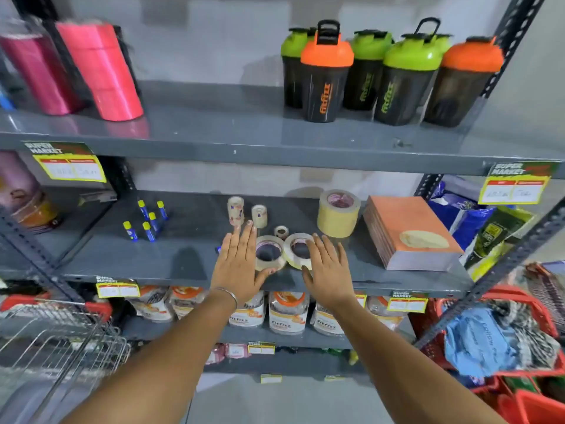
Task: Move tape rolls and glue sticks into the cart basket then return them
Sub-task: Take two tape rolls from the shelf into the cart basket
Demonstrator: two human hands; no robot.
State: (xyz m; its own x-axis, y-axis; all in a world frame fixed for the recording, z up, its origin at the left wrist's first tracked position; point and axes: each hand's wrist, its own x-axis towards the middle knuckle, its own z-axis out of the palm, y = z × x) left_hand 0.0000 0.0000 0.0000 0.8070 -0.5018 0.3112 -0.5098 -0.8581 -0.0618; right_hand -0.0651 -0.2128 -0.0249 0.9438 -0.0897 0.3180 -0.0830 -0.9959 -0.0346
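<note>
On the middle grey shelf point(183, 255) two flat tape rolls lie side by side: a clear one point(269, 254) and a cream one point(298, 249). My left hand point(237, 264) rests flat with spread fingers, its thumb touching the clear roll. My right hand point(327, 267) lies flat against the cream roll's right side. Behind them stand two tall clear tape stacks point(235, 211), point(259, 216), a tiny roll point(281, 231) and a thick masking tape roll point(338, 213). Several blue glue sticks point(149, 220) with yellow caps stand at the left. The wire cart basket point(61, 341) is at lower left.
A stack of orange notebooks point(406, 234) sits right of the tapes. Shaker bottles point(367, 75) and pink rolls point(101, 68) fill the upper shelf. Jars point(287, 313) line the shelf below. Red baskets point(504, 341) with cloth stand at the right. Slotted shelf posts point(504, 258) flank the bay.
</note>
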